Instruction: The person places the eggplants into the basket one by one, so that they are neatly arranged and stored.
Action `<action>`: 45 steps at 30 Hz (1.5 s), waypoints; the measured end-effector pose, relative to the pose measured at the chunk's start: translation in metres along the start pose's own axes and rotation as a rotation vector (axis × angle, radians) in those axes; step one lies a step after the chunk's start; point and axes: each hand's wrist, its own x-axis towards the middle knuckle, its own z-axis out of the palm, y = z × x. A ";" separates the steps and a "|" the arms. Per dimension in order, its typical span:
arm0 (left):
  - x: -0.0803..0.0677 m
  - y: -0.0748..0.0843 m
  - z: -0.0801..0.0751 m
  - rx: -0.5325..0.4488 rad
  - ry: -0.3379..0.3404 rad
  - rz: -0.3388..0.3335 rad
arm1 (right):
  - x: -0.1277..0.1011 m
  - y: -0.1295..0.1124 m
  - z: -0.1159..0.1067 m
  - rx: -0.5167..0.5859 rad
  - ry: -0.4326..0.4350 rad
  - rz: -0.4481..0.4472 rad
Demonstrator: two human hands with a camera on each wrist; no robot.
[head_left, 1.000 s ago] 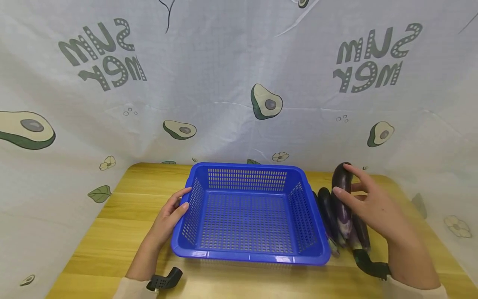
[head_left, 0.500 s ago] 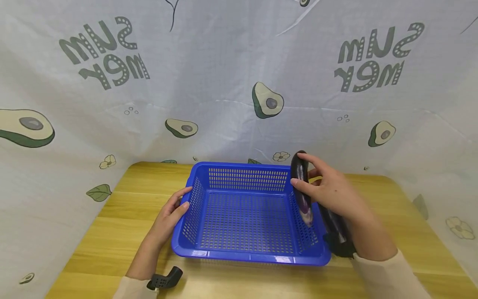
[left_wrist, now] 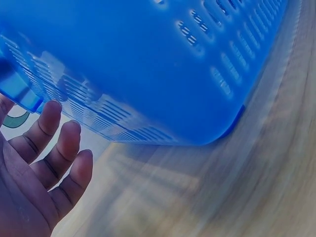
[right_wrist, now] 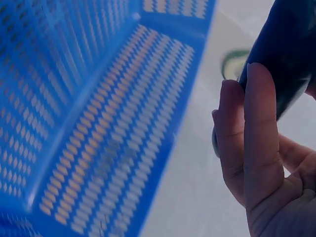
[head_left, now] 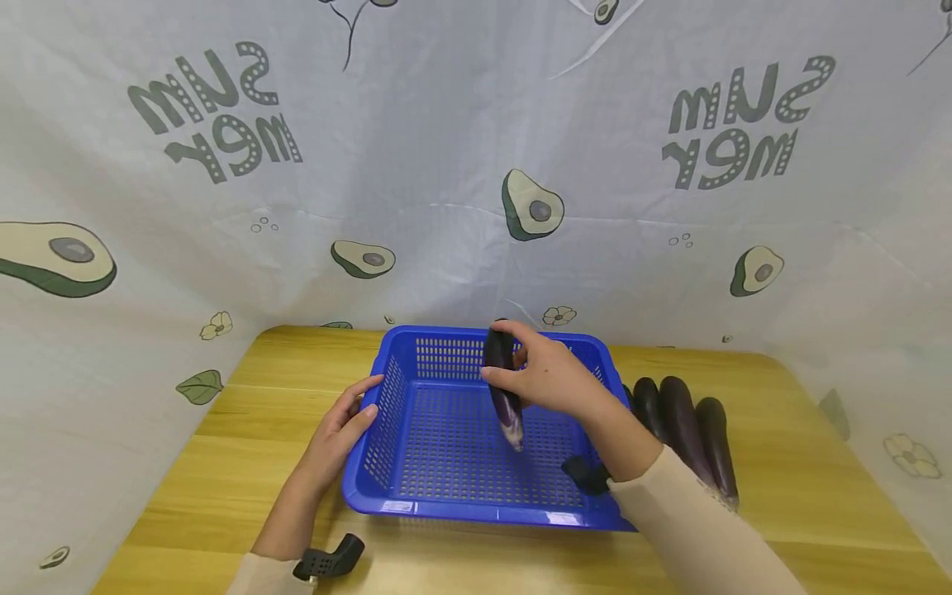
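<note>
Eggplant (head_left: 503,388) in right hand (head_left: 546,376), now over basket (head_left: 387,487), seemingly midair.

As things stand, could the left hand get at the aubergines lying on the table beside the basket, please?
Probably not easily. The left hand rests on the left wall of the blue basket, while the aubergines lie beyond its right wall. The basket, the right hand and the aubergine it holds lie between.

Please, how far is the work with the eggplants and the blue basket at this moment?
Done: nothing lies in the basket yet; its floor is bare. In hand: the right hand holds one eggplant over the inside of the basket, while the left hand rests on the basket's left wall. Left: three eggplants lie on the table to the right of the basket.
</note>
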 end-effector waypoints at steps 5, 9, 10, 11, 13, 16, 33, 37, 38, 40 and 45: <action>-0.001 0.000 -0.001 0.001 0.004 -0.014 | 0.020 -0.008 0.028 -0.006 -0.075 0.001; -0.001 -0.001 -0.002 -0.009 0.001 -0.014 | 0.035 -0.010 0.048 0.023 -0.119 0.003; 0.000 -0.001 -0.002 -0.014 -0.001 -0.012 | 0.039 -0.010 0.053 0.037 -0.130 0.004; 0.000 -0.001 -0.002 -0.017 -0.004 -0.009 | 0.043 -0.011 0.058 0.050 -0.138 0.007; 0.001 -0.002 -0.002 -0.025 -0.009 -0.002 | 0.050 -0.010 0.066 0.068 -0.152 0.018; 0.002 -0.003 -0.001 -0.034 -0.023 0.003 | 0.058 -0.008 0.079 0.091 -0.163 0.031; 0.003 -0.006 -0.002 -0.069 -0.050 0.016 | 0.072 -0.007 0.131 0.045 -0.153 0.014; 0.003 -0.007 -0.002 -0.080 -0.051 0.019 | 0.073 -0.007 0.133 0.016 -0.148 0.007; 0.003 -0.007 -0.002 -0.081 -0.052 0.020 | 0.073 -0.007 0.134 0.005 -0.148 0.005; 0.003 -0.007 -0.002 -0.083 -0.054 0.022 | 0.073 -0.006 0.134 -0.015 -0.150 0.004; 0.004 -0.007 -0.001 -0.086 -0.057 0.025 | 0.075 -0.004 0.133 -0.017 -0.152 0.003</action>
